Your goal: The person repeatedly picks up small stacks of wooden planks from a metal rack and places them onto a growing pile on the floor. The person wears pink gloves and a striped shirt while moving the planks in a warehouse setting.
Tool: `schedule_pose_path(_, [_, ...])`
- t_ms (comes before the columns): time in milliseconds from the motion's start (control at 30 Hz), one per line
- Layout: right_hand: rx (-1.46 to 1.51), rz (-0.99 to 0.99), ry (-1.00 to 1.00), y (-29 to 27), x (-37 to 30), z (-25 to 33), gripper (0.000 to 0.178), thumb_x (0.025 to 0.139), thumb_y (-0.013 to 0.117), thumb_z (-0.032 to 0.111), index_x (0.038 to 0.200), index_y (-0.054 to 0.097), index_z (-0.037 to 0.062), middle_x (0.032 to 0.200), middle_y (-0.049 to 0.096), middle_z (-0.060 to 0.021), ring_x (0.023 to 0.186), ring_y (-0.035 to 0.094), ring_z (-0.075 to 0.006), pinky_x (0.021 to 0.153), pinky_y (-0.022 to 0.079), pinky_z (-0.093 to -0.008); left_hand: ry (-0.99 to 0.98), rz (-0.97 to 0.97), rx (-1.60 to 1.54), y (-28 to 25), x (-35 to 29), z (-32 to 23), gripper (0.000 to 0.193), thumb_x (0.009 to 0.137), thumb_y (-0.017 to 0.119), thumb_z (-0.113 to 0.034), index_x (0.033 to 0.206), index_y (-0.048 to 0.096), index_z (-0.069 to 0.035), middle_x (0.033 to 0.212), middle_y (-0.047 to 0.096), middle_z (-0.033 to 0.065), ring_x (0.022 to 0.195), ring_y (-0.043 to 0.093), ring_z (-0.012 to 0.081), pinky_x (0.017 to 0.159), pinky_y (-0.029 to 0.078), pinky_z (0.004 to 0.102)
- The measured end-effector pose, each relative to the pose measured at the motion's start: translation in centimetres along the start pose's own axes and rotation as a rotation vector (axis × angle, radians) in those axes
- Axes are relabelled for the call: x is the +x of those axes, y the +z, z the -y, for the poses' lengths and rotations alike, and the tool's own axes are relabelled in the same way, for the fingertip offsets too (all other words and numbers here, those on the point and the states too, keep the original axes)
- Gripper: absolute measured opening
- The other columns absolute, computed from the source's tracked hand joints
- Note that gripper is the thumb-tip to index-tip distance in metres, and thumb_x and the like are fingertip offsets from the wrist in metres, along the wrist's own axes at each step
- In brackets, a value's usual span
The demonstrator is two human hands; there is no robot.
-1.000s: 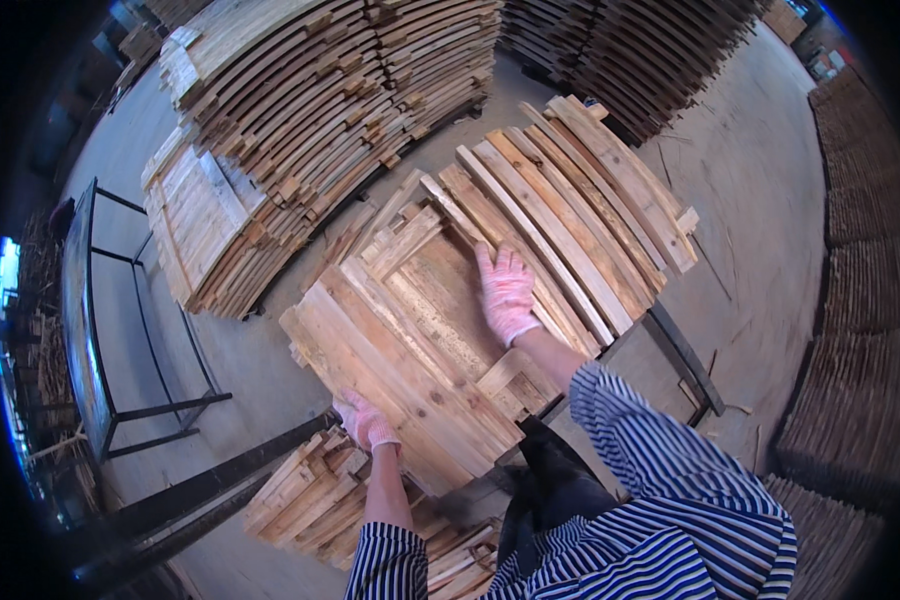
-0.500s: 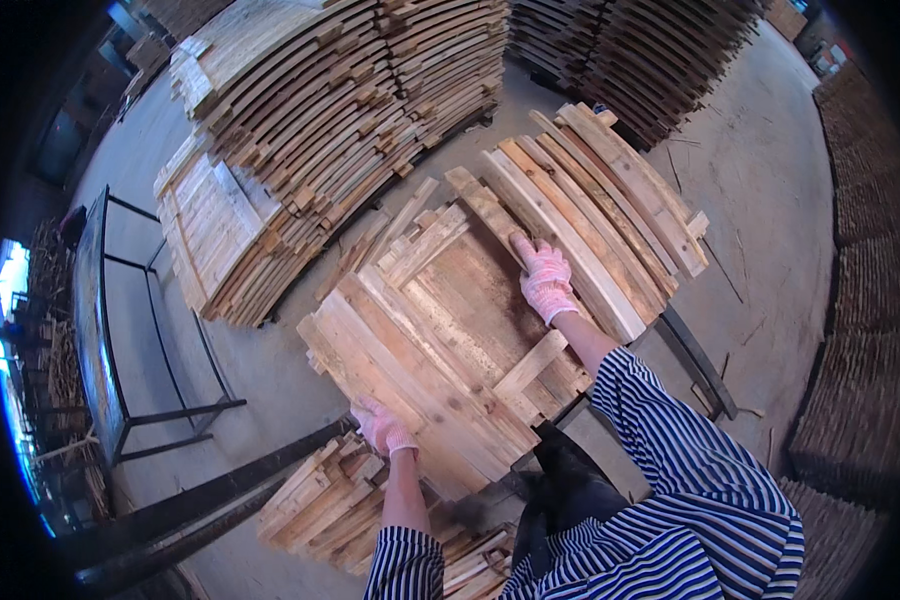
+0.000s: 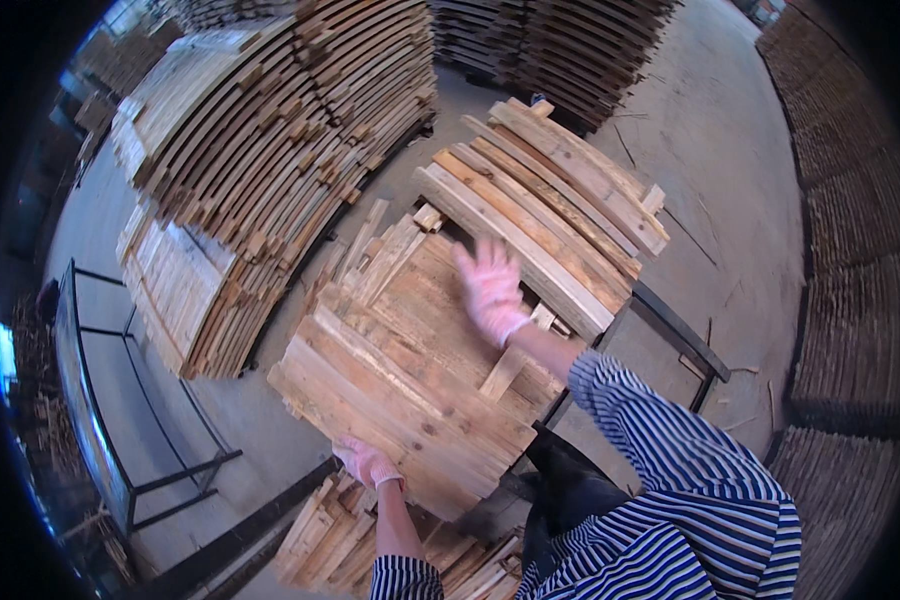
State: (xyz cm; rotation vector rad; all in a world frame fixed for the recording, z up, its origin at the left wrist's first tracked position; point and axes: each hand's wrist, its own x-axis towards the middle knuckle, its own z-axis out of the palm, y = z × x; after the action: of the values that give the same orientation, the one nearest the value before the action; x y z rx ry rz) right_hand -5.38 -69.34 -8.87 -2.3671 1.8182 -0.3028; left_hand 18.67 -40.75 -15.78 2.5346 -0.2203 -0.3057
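Observation:
My right hand [image 3: 492,292], in a pink-and-white glove, is open with fingers spread and slightly blurred. It is over the middle of a wooden panel [image 3: 425,290], beside a row of loose planks [image 3: 530,240]. My left hand [image 3: 368,462], gloved alike, grips the near-left edge of the pale planks [image 3: 400,400] laid side by side on the panel's near part. A short cross slat [image 3: 505,372] lies by my right wrist. Whether the right palm touches the wood, I cannot tell.
Tall stacks of wooden panels [image 3: 270,150] stand at the far left, with darker stacks [image 3: 570,50] behind. A black metal frame [image 3: 90,400] is on the left. More planks [image 3: 340,540] lie below my left hand. Brown stacks [image 3: 860,300] line the right side.
My right hand has let go of a narrow plank and spread its fingers. That plank's raised end no longer shows beneath them. The whole view has shifted; my left hand stays at the edge.

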Motion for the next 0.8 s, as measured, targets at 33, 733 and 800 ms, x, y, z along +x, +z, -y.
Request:
schedule_pose_path(33, [-0.106, -0.038, 0.01, -0.4, 2.2, -2.9, 0.051, 0.095, 0.051, 0.013, 0.144, 0.05, 0.0255, 0.145, 0.048, -0.0215, 0.125, 0.053, -0.0388, 0.102, 0.044, -0.0527, 0.05, 0.02, -0.027, 0.5, 0.4, 0.7, 0.073, 0.108, 0.034, -0.05, 0.146, 0.039, 0.013, 0.147, 0.047, 0.0325, 0.133, 0.048, 0.0427, 0.113, 0.038, 0.0407])
schedule_pose_path(733, [0.193, 0.323, -0.052, -2.0, 0.8, -6.0, 0.076, 0.086, 0.062, 0.009, 0.155, 0.038, 0.0334, 0.134, 0.052, -0.0272, 0.112, 0.061, -0.0445, 0.089, 0.054, -0.051, -0.014, 0.03, -0.043, -0.5, -0.7, -1.9, 0.068, 0.108, 0.034, -0.047, 0.147, 0.041, 0.008, 0.147, 0.049, 0.0301, 0.133, 0.049, 0.0432, 0.111, 0.039, 0.042])
schedule_pose_path(800, [0.303, 0.372, -0.08, -1.0, -1.1, -2.2, 0.072, 0.088, 0.061, 0.018, 0.155, 0.037, 0.0305, 0.133, 0.053, -0.0276, 0.113, 0.061, -0.0449, 0.092, 0.053, -0.0506, 0.009, 0.026, -0.064, -0.8, 1.2, 0.5, 0.072, 0.108, 0.033, -0.05, 0.149, 0.039, 0.009, 0.15, 0.046, 0.0303, 0.137, 0.046, 0.0432, 0.114, 0.037, 0.0413])
